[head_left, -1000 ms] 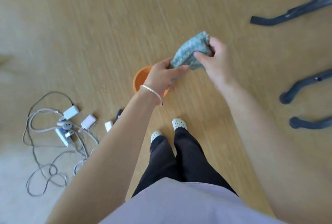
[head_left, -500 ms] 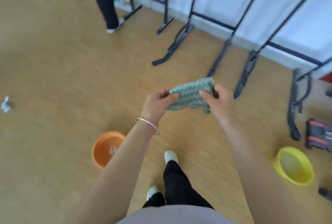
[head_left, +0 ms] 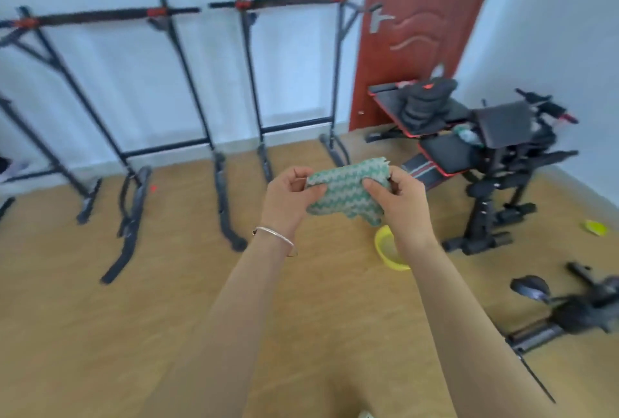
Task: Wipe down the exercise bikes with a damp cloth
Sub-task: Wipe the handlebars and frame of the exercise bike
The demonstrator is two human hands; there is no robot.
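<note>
Ahead, left hand [head_left: 288, 196] and right hand [head_left: 400, 201] are pinching the green cloth [head_left: 346, 191] at chest height; right forearm is hiding part of the yellow basin [head_left: 385, 247]; racks [head_left: 187, 82] are blurring.

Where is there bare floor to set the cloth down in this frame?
Widest bare floor: lower left, between the rack feet and the left forearm. A smaller patch lies between the yellow basin and the floor machine. Crowded on the right, around the bench.

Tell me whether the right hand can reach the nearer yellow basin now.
Probably not without stooping: right hand grips the cloth, well above the yellow basin on the floor; nothing lies between.
</note>
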